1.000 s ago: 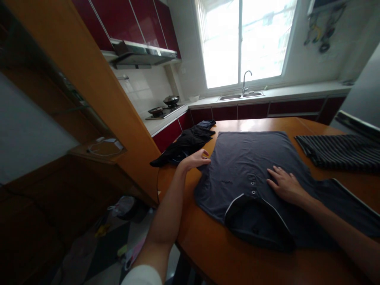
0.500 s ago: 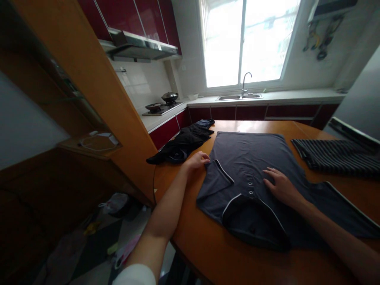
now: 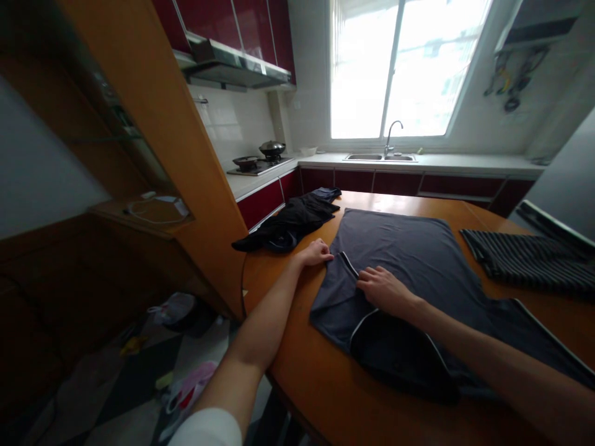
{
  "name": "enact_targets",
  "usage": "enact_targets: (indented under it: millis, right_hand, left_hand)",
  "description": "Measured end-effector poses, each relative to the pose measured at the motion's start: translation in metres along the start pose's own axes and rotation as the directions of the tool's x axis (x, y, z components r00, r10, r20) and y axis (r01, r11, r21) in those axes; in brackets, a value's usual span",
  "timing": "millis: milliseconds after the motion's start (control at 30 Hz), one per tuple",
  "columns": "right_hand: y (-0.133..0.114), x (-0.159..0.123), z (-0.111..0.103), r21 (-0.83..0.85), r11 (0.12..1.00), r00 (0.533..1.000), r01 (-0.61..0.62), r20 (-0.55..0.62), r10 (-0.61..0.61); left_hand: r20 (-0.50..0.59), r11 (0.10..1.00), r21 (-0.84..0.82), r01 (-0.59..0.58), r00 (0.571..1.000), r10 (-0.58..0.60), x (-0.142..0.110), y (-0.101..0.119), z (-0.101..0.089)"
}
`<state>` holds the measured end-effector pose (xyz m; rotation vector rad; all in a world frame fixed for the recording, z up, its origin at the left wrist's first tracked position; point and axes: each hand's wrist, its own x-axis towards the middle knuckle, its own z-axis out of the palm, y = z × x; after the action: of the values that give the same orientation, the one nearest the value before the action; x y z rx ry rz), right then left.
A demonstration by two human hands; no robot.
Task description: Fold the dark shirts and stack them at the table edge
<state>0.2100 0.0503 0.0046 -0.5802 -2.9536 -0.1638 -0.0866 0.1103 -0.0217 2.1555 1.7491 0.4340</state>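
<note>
A dark grey polo shirt [image 3: 409, 241] with white-edged collar and sleeves lies spread on the wooden table [image 3: 297, 347], its collar towards me. The left sleeve is folded inward over the body of the shirt. My left hand [image 3: 317, 253] pinches the shirt's left edge, close to the fold. At the white-trimmed cuff of that sleeve, my right hand [image 3: 383, 290] has its fingers closed on the cloth. My right hand and forearm hide the buttons and part of the chest. The other sleeve stretches out to the right.
A heap of black clothing [image 3: 297, 217] lies at the table's left back edge. Striped folded fabric [image 3: 530, 260] rests on the right. A wooden cabinet [image 3: 204, 179] stands close on the left. Behind are a counter with a sink [image 3: 381, 157] and a stove [image 3: 260, 166].
My right hand has moved left from the middle of the shirt to the folded sleeve's cuff and closed on it. My left hand stays at the shirt's edge. The view has shifted slightly.
</note>
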Motion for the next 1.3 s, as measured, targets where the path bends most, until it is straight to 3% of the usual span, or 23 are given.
enact_targets:
  millis: [167, 333, 433, 533, 633, 733, 833, 1000, 1167, 1233, 1300]
  right_hand:
    - [0.005, 0.003, -0.006, -0.054, 0.996, 0.998, 0.069, 0.0, -0.069]
    - [0.014, 0.0, -0.019, -0.085, 0.995, 0.995, 0.042, -0.084, -0.05]
    - [0.015, -0.001, -0.017, -0.01, 0.999, 0.997, 0.045, -0.063, -0.045]
    - [0.003, 0.002, -0.01, 0.167, 0.985, 0.997, 0.036, -0.079, -0.023]
    - [-0.022, 0.008, -0.004, 0.391, 0.918, 0.997, 0.062, -0.056, -0.044]
    - [-0.05, 0.012, -0.002, 0.57, 0.815, 0.976, 0.107, 0.096, -0.196]
    - [-0.066, 0.014, -0.003, 0.664, 0.733, 0.937, 0.148, 0.142, -0.319]
    - [-0.06, 0.018, -0.008, 0.746, 0.64, 0.915, 0.185, 0.107, -0.389]
    - [-0.054, 0.021, -0.009, 0.79, 0.569, 0.892, 0.228, 0.064, -0.447]
    - [-0.055, 0.022, -0.011, 0.832, 0.513, 0.906, 0.212, 0.029, -0.422]
    - [-0.053, 0.025, -0.017, 0.855, 0.492, 0.949, 0.163, 0.001, -0.316]
  left_hand:
    - [0.006, 1.0, 0.002, -0.002, 1.0, 0.002, -0.001, 0.0, -0.001]
    - [0.007, 1.0, 0.007, -0.007, 1.0, 0.007, -0.001, 0.001, 0.0]
    - [0.0, 1.0, 0.023, -0.002, 1.0, 0.002, 0.0, 0.002, 0.0]
    - [-0.012, 0.999, 0.038, 0.005, 1.0, -0.005, 0.0, 0.003, 0.001]
    - [-0.026, 0.999, 0.047, 0.006, 1.0, -0.004, 0.0, 0.002, 0.002]
    - [-0.04, 0.999, 0.05, 0.001, 0.999, 0.001, 0.0, 0.001, 0.004]
    - [-0.058, 0.999, 0.051, -0.005, 0.998, 0.008, 0.0, 0.0, 0.005]
    - [-0.077, 0.998, 0.039, -0.051, 0.996, 0.054, 0.002, -0.002, 0.009]
    - [-0.182, 0.979, -0.024, -0.204, 0.964, 0.196, 0.001, -0.01, 0.01]
    - [-0.261, 0.975, -0.035, -0.218, 0.944, 0.202, -0.001, -0.006, 0.007]
    - [-0.338, 0.971, -0.043, -0.233, 0.919, 0.206, -0.002, 0.006, 0.005]
